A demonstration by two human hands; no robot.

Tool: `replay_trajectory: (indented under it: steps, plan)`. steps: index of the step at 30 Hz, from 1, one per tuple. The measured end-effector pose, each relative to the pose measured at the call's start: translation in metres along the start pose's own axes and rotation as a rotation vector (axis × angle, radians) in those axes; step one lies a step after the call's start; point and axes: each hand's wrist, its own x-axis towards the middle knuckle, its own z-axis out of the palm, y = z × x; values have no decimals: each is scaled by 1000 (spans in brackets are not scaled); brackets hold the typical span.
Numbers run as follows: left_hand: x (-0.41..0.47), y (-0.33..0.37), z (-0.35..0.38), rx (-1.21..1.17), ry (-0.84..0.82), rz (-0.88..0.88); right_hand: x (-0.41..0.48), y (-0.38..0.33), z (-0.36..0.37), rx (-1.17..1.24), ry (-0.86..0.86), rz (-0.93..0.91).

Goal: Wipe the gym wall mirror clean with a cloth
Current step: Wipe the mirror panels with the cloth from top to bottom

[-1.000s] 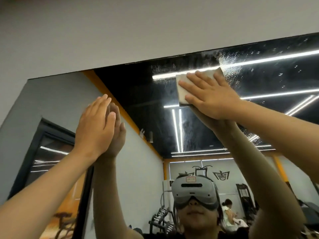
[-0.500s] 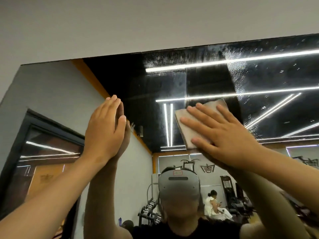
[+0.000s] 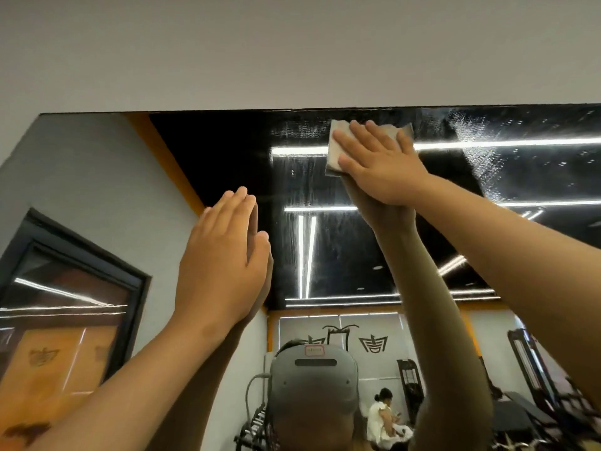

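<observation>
The wall mirror (image 3: 227, 151) fills the lower two thirds of the head view, its top edge running across the frame. My right hand (image 3: 380, 164) presses a folded beige cloth (image 3: 335, 148) flat against the glass just below that top edge, fingers straight and spread. Most of the cloth is hidden under the hand. My left hand (image 3: 224, 265) lies flat on the mirror lower and to the left, fingers straight and together, holding nothing. Droplets and a spray streak (image 3: 478, 157) cover the glass to the right of the cloth.
A plain grey wall (image 3: 292, 50) rises above the mirror. The reflection shows my headset, a dark ceiling with light strips, a door at the left, gym machines and a seated person in white (image 3: 383, 415) at the lower right.
My right hand slid the cloth down the glass, then back up to the mirror's top edge. My left hand stayed flat on the mirror.
</observation>
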Motion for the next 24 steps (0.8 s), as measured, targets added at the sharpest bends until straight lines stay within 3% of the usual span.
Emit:
replay_trajectory:
  steps: [8, 15, 24]
  plan:
    - [-2, 7, -8, -40, 39, -12, -129, -58, 33, -12, -22, -232]
    - [-6, -16, -34, 53, -64, 165, -167, -60, 42, 1, -50, -352]
    - [-38, -86, -58, 42, -81, 118, -49, -70, 18, 19, 23, -43]
